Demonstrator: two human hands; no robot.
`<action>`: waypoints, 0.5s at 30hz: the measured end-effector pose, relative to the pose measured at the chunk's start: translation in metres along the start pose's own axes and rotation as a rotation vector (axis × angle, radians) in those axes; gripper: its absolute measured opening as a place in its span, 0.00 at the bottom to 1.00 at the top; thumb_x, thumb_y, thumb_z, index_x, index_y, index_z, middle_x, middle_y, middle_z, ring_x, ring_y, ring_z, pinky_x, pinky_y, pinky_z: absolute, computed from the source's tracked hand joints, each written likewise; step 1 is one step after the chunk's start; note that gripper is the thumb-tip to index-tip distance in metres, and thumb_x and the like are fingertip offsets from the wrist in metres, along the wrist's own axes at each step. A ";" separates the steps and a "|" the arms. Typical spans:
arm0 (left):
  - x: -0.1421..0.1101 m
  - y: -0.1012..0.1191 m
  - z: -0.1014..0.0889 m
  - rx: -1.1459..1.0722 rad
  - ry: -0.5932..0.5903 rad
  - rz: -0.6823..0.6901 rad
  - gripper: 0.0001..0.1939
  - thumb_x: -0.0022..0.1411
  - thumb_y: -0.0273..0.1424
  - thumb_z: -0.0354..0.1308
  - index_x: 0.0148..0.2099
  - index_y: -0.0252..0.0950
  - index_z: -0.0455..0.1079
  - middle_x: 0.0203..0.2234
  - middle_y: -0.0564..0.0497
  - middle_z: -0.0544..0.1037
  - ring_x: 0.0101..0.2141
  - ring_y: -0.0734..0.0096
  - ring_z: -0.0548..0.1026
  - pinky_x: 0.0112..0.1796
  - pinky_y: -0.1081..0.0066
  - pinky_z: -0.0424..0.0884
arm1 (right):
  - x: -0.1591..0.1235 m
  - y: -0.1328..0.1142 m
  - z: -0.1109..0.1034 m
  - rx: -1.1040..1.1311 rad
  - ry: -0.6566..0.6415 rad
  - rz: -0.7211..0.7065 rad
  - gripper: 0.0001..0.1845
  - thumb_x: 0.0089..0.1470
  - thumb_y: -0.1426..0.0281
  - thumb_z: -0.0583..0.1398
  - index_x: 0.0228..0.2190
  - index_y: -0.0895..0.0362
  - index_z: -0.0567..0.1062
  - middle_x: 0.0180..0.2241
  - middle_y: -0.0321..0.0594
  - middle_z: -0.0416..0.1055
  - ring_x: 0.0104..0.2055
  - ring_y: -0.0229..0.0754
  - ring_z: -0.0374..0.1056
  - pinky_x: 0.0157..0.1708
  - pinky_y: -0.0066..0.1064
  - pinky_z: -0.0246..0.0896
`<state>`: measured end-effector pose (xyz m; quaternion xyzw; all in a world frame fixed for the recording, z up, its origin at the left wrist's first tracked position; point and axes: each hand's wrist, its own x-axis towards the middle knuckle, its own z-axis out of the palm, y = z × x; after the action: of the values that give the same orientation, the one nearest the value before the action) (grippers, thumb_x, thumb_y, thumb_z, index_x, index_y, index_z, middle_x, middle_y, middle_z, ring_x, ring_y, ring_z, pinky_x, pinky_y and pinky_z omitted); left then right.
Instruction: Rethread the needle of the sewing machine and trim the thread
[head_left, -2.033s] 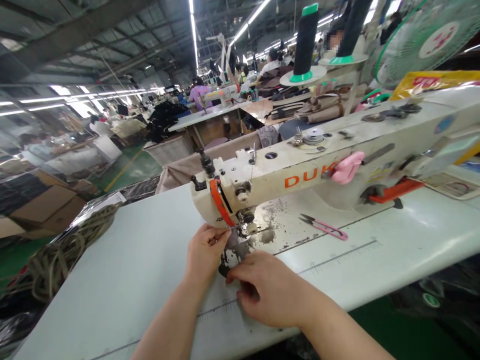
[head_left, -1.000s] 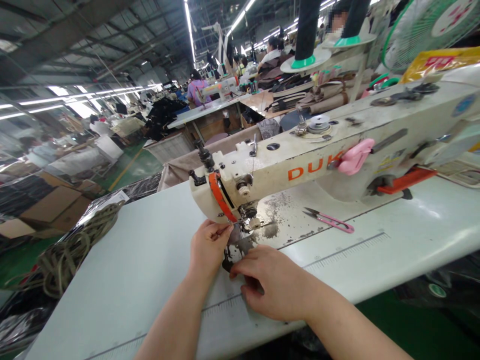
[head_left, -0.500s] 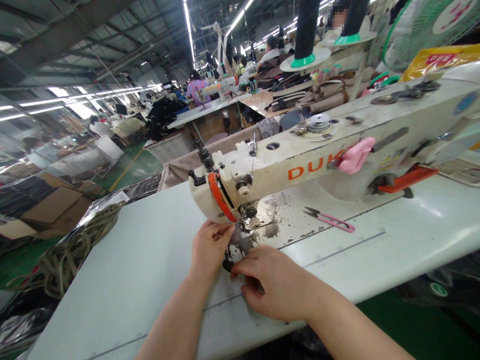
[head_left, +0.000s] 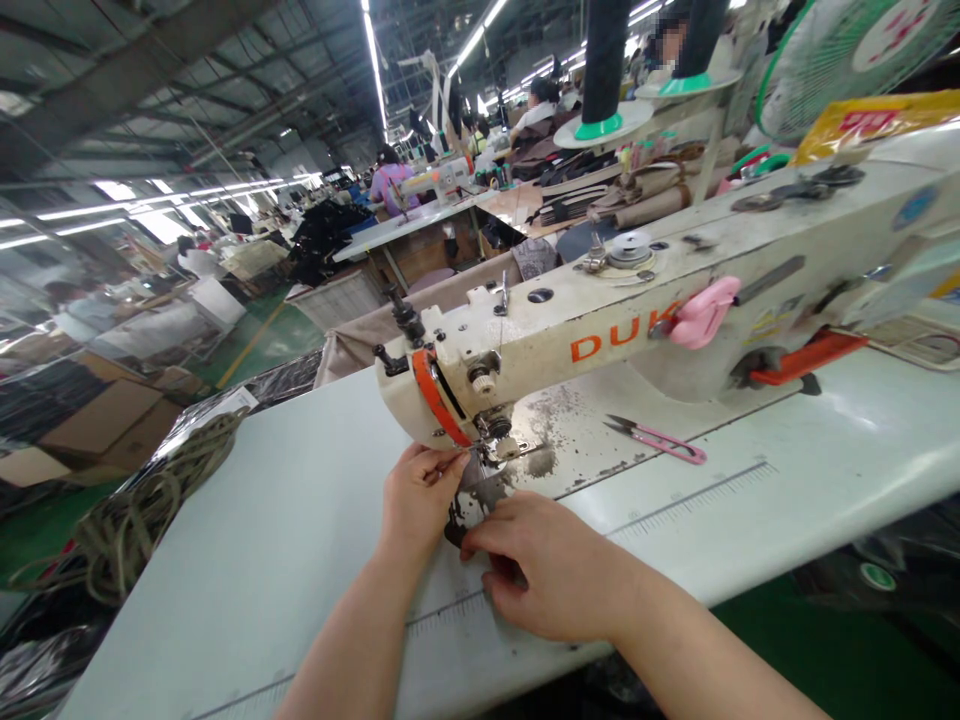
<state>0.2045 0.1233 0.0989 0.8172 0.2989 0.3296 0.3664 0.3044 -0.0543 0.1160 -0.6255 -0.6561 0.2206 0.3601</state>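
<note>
My left hand (head_left: pixel 421 497) is closed in a pinch beside the needle and presser foot (head_left: pixel 496 452) of a sewing machine (head_left: pixel 551 320). What its fingertips hold is too small to make out. My right hand (head_left: pixel 555 565) rests in front of the needle, its curved fingertips touching the dark, worn plate (head_left: pixel 472 505) on the machine bed. A gap shows between its thumb and index finger, and nothing is seen in it. Pink-handled thread snips (head_left: pixel 664 442) lie on the bed to the right of the needle.
The pale table (head_left: pixel 315 520) carries a printed ruler (head_left: pixel 697 495). A coil of cord (head_left: pixel 142 505) hangs over dark bundles at left. Thread cones (head_left: pixel 606 70) and a green fan (head_left: pixel 847 60) stand behind the machine. Other people work at machines farther back.
The view has shifted very slightly. Both hands keep the same position at the needle and plate.
</note>
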 end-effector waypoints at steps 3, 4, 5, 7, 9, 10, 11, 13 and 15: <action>-0.001 -0.002 -0.001 0.010 -0.008 0.001 0.06 0.59 0.38 0.68 0.35 0.45 0.86 0.33 0.51 0.82 0.34 0.68 0.80 0.36 0.73 0.78 | 0.000 0.000 0.000 -0.003 0.006 -0.003 0.16 0.53 0.75 0.63 0.44 0.54 0.83 0.39 0.39 0.81 0.44 0.45 0.75 0.50 0.36 0.66; -0.001 -0.003 -0.001 0.013 -0.009 0.003 0.06 0.59 0.38 0.68 0.35 0.45 0.86 0.33 0.51 0.82 0.34 0.68 0.80 0.36 0.73 0.78 | 0.000 0.000 0.000 -0.003 0.006 -0.004 0.16 0.53 0.75 0.63 0.44 0.54 0.83 0.39 0.39 0.81 0.44 0.45 0.75 0.50 0.36 0.66; -0.001 -0.003 -0.001 0.014 -0.008 0.005 0.06 0.59 0.38 0.68 0.36 0.45 0.86 0.33 0.51 0.82 0.34 0.68 0.80 0.36 0.72 0.78 | 0.000 0.000 0.001 -0.002 0.005 -0.005 0.17 0.53 0.75 0.63 0.44 0.54 0.83 0.40 0.39 0.82 0.44 0.46 0.75 0.51 0.36 0.66; -0.001 -0.004 -0.001 0.017 -0.006 0.012 0.06 0.59 0.38 0.68 0.36 0.45 0.86 0.33 0.51 0.82 0.34 0.68 0.80 0.36 0.72 0.78 | 0.000 0.000 0.000 0.003 0.006 -0.005 0.17 0.53 0.75 0.63 0.45 0.54 0.83 0.40 0.39 0.82 0.44 0.45 0.75 0.50 0.36 0.65; -0.001 -0.004 -0.001 0.017 -0.003 0.017 0.06 0.60 0.38 0.68 0.36 0.45 0.86 0.33 0.51 0.82 0.34 0.68 0.80 0.36 0.72 0.78 | 0.000 0.000 0.000 0.003 0.005 -0.001 0.17 0.53 0.75 0.63 0.44 0.54 0.83 0.40 0.39 0.82 0.44 0.45 0.75 0.50 0.36 0.66; -0.001 -0.005 -0.001 0.018 -0.004 0.018 0.06 0.60 0.38 0.68 0.36 0.45 0.86 0.33 0.51 0.82 0.34 0.68 0.80 0.36 0.72 0.77 | -0.001 0.000 0.000 0.000 0.005 0.002 0.17 0.53 0.75 0.63 0.44 0.54 0.83 0.40 0.39 0.82 0.43 0.45 0.75 0.49 0.35 0.66; -0.001 -0.005 -0.001 0.017 -0.004 0.021 0.06 0.60 0.38 0.68 0.36 0.45 0.86 0.34 0.51 0.82 0.34 0.68 0.80 0.35 0.72 0.77 | -0.001 -0.001 0.000 -0.002 0.004 0.003 0.17 0.53 0.75 0.63 0.44 0.54 0.83 0.39 0.39 0.81 0.43 0.45 0.75 0.49 0.35 0.66; -0.002 -0.005 -0.001 0.011 -0.005 0.031 0.06 0.60 0.38 0.68 0.36 0.45 0.86 0.34 0.51 0.82 0.35 0.67 0.80 0.36 0.71 0.78 | -0.001 -0.001 -0.001 -0.004 0.003 0.003 0.17 0.54 0.75 0.63 0.44 0.54 0.83 0.39 0.39 0.81 0.43 0.46 0.75 0.49 0.35 0.66; -0.002 -0.006 -0.001 0.006 -0.006 0.039 0.06 0.61 0.37 0.68 0.37 0.46 0.86 0.34 0.51 0.82 0.35 0.67 0.80 0.37 0.71 0.78 | -0.001 -0.001 0.000 0.001 0.009 -0.002 0.16 0.54 0.75 0.62 0.44 0.54 0.83 0.39 0.39 0.82 0.43 0.46 0.75 0.49 0.35 0.66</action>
<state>0.2009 0.1256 0.0946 0.8250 0.2828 0.3332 0.3582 0.3042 -0.0553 0.1164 -0.6256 -0.6550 0.2179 0.3635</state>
